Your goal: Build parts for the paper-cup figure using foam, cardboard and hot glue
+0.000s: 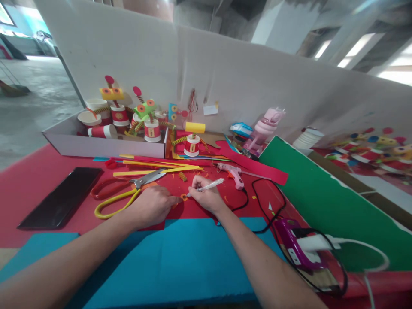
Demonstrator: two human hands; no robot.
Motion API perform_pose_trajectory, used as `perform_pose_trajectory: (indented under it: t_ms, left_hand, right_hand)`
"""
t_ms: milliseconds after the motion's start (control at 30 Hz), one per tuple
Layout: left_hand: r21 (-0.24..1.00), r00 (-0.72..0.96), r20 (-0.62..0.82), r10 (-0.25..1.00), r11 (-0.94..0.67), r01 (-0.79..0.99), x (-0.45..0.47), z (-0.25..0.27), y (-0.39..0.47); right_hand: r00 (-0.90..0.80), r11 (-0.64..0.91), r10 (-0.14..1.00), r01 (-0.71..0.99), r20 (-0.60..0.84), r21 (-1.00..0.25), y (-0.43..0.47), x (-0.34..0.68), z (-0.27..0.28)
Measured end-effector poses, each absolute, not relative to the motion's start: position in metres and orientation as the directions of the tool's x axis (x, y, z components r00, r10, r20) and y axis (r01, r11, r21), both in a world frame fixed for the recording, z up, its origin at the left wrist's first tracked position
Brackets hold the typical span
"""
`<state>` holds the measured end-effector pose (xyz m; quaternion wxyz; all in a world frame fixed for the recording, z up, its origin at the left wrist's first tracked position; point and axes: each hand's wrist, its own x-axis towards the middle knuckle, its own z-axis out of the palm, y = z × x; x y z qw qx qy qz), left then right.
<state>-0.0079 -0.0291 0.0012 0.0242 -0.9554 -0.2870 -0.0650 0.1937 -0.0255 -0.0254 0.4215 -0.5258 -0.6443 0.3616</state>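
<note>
A small orange paper circle (183,197) with a dark ring drawn on it lies on red paper in front of me. My left hand (154,205) has its fingers curled, with one fingertip pressing the circle's left edge down. In my right hand (206,195) is a pen (210,185) with a pale, clear barrel, its tip at the circle's right side. Large scissors (137,184) with red and yellow handles rest beside my left hand. Just beyond the hands sits a short coiled paper spring (183,176). A pink glue gun (232,171) lies past my right hand.
A white box (109,148) holds paper-cup figures at the back left; another cup figure (192,145) stands beside it. Yellow paper strips (154,165) lie ahead, a black phone (62,197) left. Right are a purple power strip (294,244), cords and a green board (322,193).
</note>
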Motion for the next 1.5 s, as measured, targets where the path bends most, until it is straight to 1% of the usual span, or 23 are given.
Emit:
perform_pose_trajectory:
  t_ms: [167,300,633,833,1000,1133,1267,1400,1500]
  left_hand:
    - [-0.006,0.826,0.155,0.542,-0.836,0.549,-0.0087,-0.0006,-0.0283]
    - [-0.012,0.826,0.155,0.542,-0.835,0.55,-0.0091,-0.0008,-0.0282]
    - [0.028,0.827,0.197,0.527,-0.846,0.532,-0.0098,-0.003,-0.0268]
    - [0.011,0.83,0.175,0.53,-0.844,0.536,-0.0096,-0.0005,-0.0277]
    - [0.009,0.831,0.178,0.527,-0.845,0.534,-0.0095,-0.0006,-0.0277]
    - [0.015,0.832,0.196,0.518,-0.85,0.526,-0.01,-0.0023,-0.0272]
    - [0.011,0.831,0.19,0.522,-0.848,0.53,-0.0099,-0.0027,-0.027]
    - [-0.005,0.829,0.171,0.533,-0.841,0.541,-0.0094,-0.0025,-0.0268]
    - [-0.011,0.83,0.158,0.536,-0.839,0.544,-0.0095,-0.0029,-0.0267]
  right_hand:
    - [-0.068,0.187,0.982,0.388,0.174,-0.903,-0.0253,0.1936,-0.0261]
    - [-0.074,0.17,0.985,0.389,0.153,-0.905,-0.0255,0.1942,-0.0258]
    - [-0.067,0.181,0.984,0.403,0.168,-0.897,-0.0248,0.195,-0.0265]
    - [-0.105,0.179,0.983,0.384,0.15,-0.906,-0.0256,0.1958,-0.0252]
    - [-0.081,0.188,0.982,0.403,0.169,-0.896,-0.0256,0.1959,-0.0256]
    - [-0.093,0.181,0.983,0.399,0.156,-0.899,-0.0253,0.1959,-0.0259]
    - [-0.075,0.196,0.981,0.417,0.181,-0.887,-0.0252,0.1959,-0.0258]
    - [-0.094,0.171,0.985,0.396,0.145,-0.902,-0.0253,0.196,-0.0256]
    - [-0.081,0.175,0.984,0.394,0.156,-0.902,-0.0253,0.196,-0.0258]
